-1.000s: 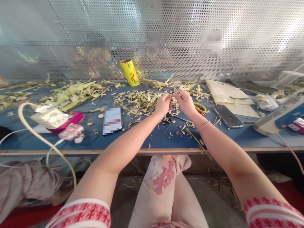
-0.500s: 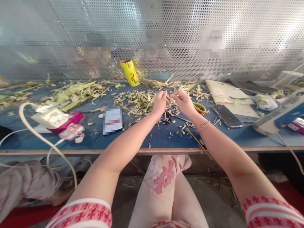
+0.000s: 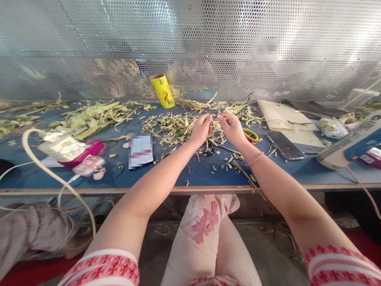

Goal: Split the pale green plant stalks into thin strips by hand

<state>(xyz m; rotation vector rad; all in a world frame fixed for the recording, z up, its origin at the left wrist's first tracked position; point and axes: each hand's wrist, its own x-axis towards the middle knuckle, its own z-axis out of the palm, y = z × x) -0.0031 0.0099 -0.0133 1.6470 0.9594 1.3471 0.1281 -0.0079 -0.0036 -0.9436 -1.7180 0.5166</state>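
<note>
Both hands are raised over a heap of dry, pale green leaf strips [image 3: 175,129] on the blue table [image 3: 166,176]. My left hand [image 3: 202,128] is closed, its fingertips pinched together; whatever sits in them is too small to make out. Close beside it, my right hand [image 3: 229,126] is closed in a pinch too, fingertips almost meeting those of the left. A yellow rubber band [image 3: 251,136] lies just right of my right wrist. Small scraps and curls are scattered below the hands.
A yellow cardboard tube [image 3: 162,92] stands tilted at the back against the perforated metal panel [image 3: 226,47]. To the left are more leaves [image 3: 95,117], a phone-like object [image 3: 141,151] and a charger with cables [image 3: 68,147]. A dark phone [image 3: 285,145] and brown paper [image 3: 282,117] lie right.
My right hand has shifted slightly, its fingers a little more curled near the left fingertips. The left hand has stayed in about the same place. Objects on the table look unmoved.
</note>
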